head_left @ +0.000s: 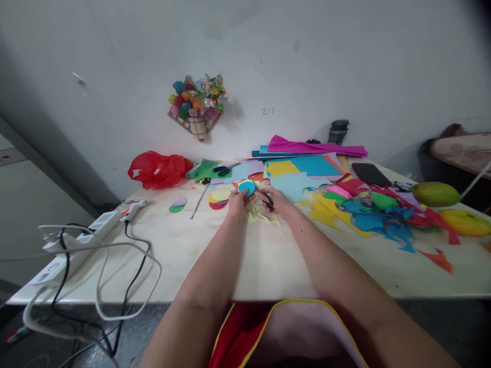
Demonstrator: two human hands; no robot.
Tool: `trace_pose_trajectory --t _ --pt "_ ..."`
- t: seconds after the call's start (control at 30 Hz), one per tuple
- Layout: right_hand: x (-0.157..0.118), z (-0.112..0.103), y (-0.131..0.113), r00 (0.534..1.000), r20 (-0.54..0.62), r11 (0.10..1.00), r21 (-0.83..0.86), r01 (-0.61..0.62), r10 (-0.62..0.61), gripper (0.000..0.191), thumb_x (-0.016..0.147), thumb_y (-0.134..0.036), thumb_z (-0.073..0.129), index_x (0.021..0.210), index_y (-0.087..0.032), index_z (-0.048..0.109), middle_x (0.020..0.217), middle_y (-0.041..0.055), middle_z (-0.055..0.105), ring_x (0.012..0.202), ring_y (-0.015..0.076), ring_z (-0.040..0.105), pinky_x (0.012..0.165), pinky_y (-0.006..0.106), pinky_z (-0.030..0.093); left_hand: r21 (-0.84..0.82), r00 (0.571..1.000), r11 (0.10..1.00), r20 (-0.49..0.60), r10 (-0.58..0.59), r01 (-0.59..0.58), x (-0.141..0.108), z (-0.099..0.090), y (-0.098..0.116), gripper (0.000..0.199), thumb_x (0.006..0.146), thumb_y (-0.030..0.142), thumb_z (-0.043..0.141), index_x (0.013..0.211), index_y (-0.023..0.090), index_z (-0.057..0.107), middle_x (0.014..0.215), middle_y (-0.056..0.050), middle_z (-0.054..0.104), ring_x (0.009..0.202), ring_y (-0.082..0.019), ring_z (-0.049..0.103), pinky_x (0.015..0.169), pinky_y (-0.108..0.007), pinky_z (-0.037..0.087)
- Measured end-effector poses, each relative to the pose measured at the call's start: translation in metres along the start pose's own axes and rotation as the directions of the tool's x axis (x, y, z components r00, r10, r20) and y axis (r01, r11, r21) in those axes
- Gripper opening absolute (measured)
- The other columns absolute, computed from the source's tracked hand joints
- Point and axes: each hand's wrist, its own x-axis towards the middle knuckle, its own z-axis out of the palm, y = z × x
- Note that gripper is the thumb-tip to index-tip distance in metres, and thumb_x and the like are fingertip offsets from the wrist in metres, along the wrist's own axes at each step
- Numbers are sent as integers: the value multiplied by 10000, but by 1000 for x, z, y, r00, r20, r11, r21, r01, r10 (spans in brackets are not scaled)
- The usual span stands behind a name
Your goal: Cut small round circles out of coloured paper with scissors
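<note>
My left hand (238,201) pinches a blue paper disc (248,188) between thumb and fingers above the table (274,266), probably to leave its rim free for the blades. Near four o'clock from the disc, my right hand (281,202) curls around black-handled scissors (268,200); how far its fingers spread in the loops I cannot tell. Pale-yellow offcuts (264,214) lie at five o'clock, seemingly where they fell; overlapping yellow discs (220,195) sit near nine, likely kept clear of scraps.

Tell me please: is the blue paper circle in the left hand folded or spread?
Spread: the blue paper circle shows its round face in the left hand, with no fold visible.
</note>
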Motion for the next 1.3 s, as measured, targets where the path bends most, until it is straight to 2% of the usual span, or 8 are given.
trace_pose_trajectory --t 0.23,0.37,0.73,1.0,1.3 --pt "5 0 6 1000 -3 998 49 28 -28 297 768 -221 849 934 -158 612 441 -73 513 354 65 392 319 153 316 -12 1000 1000 -16 2 -2 0 1 0 182 637 100 762 782 150 662 677 -36 715 643 -168 699 656 -272 581" --pt "6 0 7 999 -9 998 56 42 -41 310 741 -245 870 900 -163 617 449 -71 511 355 74 420 313 165 316 -17 1000 1000 -19 16 -16 -1 2 0 159 654 93 761 759 138 650 675 -42 702 604 -156 685 648 -268 565" --pt "9 -1 8 999 1 999 35 38 -38 300 750 -219 855 923 -170 615 456 -71 520 339 74 407 316 175 304 -20 1000 1000 -26 16 -16 0 0 0 175 666 126 772 798 147 658 707 -52 716 689 -197 724 677 -287 571" --pt "11 -1 11 1000 9 999 37 29 -29 270 765 -205 823 924 -179 606 452 -70 518 358 82 420 323 165 299 -23 999 999 -39 35 -36 1 0 0 175 665 130 774 789 137 652 699 -50 715 665 -196 731 669 -287 580" --pt "13 -1 12 1000 23 999 39 15 -16 325 709 -199 863 911 -185 608 436 -84 492 358 85 426 323 168 294 -11 997 1000 -77 24 -25 0 0 1 160 679 104 739 818 137 667 749 -77 737 799 -250 763 724 -314 591"
